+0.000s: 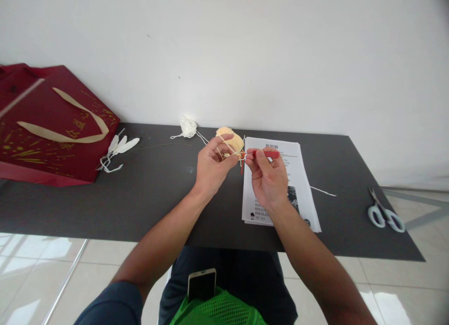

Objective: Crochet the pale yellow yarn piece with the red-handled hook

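Observation:
My left hand (212,165) is raised over the dark table (157,194) and pinches pale yellow yarn strands and a small crochet piece between thumb and fingers. My right hand (268,177) grips a crochet hook with a red handle (268,154), its tip pointing left into the work by the left fingertips. Just behind the hands lies a ball of pale yellow yarn (233,137). A small bundle of white yarn (188,126) sits further back, its strand running toward the hands.
A printed instruction sheet (298,175) lies under my right hand. Scissors with white handles (384,213) rest at the table's right edge. A red gift bag (49,124) lies at left with white feather-like pieces (121,146) beside it. A phone (201,284) rests on my lap.

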`<state>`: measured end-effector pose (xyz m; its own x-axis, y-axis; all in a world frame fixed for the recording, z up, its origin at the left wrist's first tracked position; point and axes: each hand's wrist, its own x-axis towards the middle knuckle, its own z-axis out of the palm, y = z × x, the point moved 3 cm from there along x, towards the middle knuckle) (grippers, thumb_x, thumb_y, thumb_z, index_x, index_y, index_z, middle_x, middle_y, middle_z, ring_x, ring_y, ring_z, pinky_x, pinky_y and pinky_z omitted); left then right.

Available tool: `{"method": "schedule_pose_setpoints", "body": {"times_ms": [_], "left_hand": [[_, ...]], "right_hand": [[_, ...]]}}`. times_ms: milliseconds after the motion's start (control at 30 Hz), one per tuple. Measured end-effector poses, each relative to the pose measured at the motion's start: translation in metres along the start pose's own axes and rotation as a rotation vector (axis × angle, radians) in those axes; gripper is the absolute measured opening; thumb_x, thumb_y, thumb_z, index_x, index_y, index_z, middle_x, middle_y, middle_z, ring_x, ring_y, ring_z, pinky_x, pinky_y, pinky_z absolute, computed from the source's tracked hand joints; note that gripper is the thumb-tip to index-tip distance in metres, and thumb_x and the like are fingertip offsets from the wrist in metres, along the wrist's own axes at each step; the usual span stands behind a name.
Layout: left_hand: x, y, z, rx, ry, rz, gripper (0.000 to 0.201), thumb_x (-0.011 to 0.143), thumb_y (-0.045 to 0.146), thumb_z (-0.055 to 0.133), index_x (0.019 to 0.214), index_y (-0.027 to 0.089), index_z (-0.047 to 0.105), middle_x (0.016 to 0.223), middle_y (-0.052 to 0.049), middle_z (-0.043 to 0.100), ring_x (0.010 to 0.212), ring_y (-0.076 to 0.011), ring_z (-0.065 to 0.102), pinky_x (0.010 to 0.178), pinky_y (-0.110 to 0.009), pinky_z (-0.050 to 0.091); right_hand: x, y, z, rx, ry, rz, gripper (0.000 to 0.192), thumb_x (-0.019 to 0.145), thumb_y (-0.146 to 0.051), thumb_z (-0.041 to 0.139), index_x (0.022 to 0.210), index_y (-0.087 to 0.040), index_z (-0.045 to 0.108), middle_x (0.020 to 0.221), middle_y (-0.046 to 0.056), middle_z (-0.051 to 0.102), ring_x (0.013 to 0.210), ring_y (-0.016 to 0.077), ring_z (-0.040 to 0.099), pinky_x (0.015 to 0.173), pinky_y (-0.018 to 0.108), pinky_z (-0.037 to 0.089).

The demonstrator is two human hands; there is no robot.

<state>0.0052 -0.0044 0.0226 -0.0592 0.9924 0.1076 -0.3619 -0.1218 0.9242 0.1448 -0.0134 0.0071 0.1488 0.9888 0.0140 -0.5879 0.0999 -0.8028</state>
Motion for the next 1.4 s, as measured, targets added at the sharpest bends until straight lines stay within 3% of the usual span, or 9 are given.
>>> {"method": "schedule_pose_setpoints", "body": {"times_ms": [200, 400, 533, 733, 900, 1000, 1167, 1300, 1400], "left_hand": [[-0.002, 0.003, 0.003, 0.004, 0.033, 0.011, 0.052, 0.069, 0.016, 0.084, 0.118, 0.022, 0.067, 0.083, 0.002, 0.070, 0.073, -0.0112, 0.064, 0.072, -0.025, 0.050], [-0.003, 0.006, 0.001, 0.112, 0.054, 0.021, 0.080, 0.071, 0.017, 0.082, 0.146, 0.021, 0.053, 0.079, 0.003, 0.072, 0.061, -0.0088, 0.056, 0.062, -0.024, 0.043], [-0.003, 0.009, 0.000, 0.104, 0.086, 0.009, 0.093, 0.067, 0.018, 0.086, 0.152, 0.018, 0.048, 0.077, 0.003, 0.073, 0.061, -0.0094, 0.056, 0.064, -0.025, 0.046], [-0.003, 0.009, 0.002, 0.025, 0.106, -0.009, 0.091, 0.067, 0.019, 0.088, 0.150, 0.021, 0.052, 0.076, 0.002, 0.075, 0.071, -0.0130, 0.066, 0.073, -0.026, 0.051], [-0.002, 0.004, 0.003, -0.082, 0.080, -0.020, 0.084, 0.070, 0.018, 0.087, 0.147, 0.024, 0.054, 0.075, 0.004, 0.075, 0.080, -0.0137, 0.073, 0.086, -0.029, 0.054], [-0.002, 0.000, 0.003, -0.135, 0.086, -0.061, 0.084, 0.069, 0.017, 0.088, 0.146, 0.023, 0.054, 0.076, 0.004, 0.076, 0.080, -0.0131, 0.073, 0.088, -0.030, 0.054], [-0.002, -0.001, 0.003, -0.210, 0.121, -0.120, 0.085, 0.069, 0.017, 0.088, 0.146, 0.022, 0.054, 0.079, 0.002, 0.078, 0.075, -0.0104, 0.071, 0.082, -0.026, 0.053], [-0.001, 0.001, 0.002, -0.286, 0.105, -0.208, 0.080, 0.067, 0.017, 0.090, 0.140, 0.020, 0.059, 0.072, 0.005, 0.073, 0.060, -0.0053, 0.059, 0.062, -0.020, 0.043], [-0.001, 0.004, 0.002, -0.309, 0.085, -0.235, 0.074, 0.065, 0.017, 0.090, 0.134, 0.016, 0.062, 0.066, 0.008, 0.067, 0.052, -0.0023, 0.048, 0.054, -0.019, 0.034]], "right_hand": [[-0.001, 0.003, 0.001, 0.022, 0.010, 0.024, 0.027, 0.082, -0.033, 0.083, 0.094, -0.025, 0.061, 0.092, -0.003, 0.080, 0.074, 0.0083, 0.077, 0.075, 0.020, 0.069], [-0.005, 0.000, 0.005, -0.060, -0.017, -0.062, 0.022, 0.085, -0.035, 0.080, 0.096, -0.026, 0.063, 0.090, -0.004, 0.080, 0.072, 0.0101, 0.076, 0.071, 0.024, 0.068], [-0.005, -0.002, 0.004, -0.122, 0.004, -0.128, 0.016, 0.085, -0.032, 0.079, 0.093, -0.024, 0.068, 0.083, -0.003, 0.077, 0.068, 0.0104, 0.072, 0.064, 0.024, 0.064], [-0.005, 0.000, 0.000, -0.194, 0.064, -0.181, 0.014, 0.085, -0.032, 0.079, 0.095, -0.025, 0.073, 0.079, -0.003, 0.076, 0.065, 0.0110, 0.069, 0.056, 0.025, 0.057], [-0.014, -0.001, 0.001, -0.385, 0.071, -0.320, 0.009, 0.088, -0.031, 0.075, 0.095, -0.025, 0.078, 0.077, -0.001, 0.076, 0.063, 0.0128, 0.069, 0.059, 0.028, 0.058], [-0.022, -0.006, 0.003, -0.594, 0.066, -0.487, 0.010, 0.089, -0.027, 0.074, 0.096, -0.027, 0.080, 0.089, 0.002, 0.080, 0.075, 0.0162, 0.073, 0.073, 0.034, 0.064], [-0.031, -0.009, 0.004, -0.741, -0.077, -0.767, 0.033, 0.083, -0.015, 0.077, 0.110, -0.034, 0.080, 0.105, 0.003, 0.081, 0.094, 0.0220, 0.076, 0.090, 0.043, 0.065], [-0.030, -0.006, 0.002, -0.748, -0.166, -0.754, 0.037, 0.085, -0.014, 0.076, 0.114, -0.036, 0.079, 0.114, 0.003, 0.081, 0.100, 0.0226, 0.076, 0.092, 0.044, 0.065], [-0.021, -0.002, -0.001, -0.582, -0.164, -0.537, 0.026, 0.086, -0.019, 0.077, 0.106, -0.035, 0.081, 0.114, 0.002, 0.080, 0.094, 0.0198, 0.076, 0.080, 0.037, 0.066]]}}
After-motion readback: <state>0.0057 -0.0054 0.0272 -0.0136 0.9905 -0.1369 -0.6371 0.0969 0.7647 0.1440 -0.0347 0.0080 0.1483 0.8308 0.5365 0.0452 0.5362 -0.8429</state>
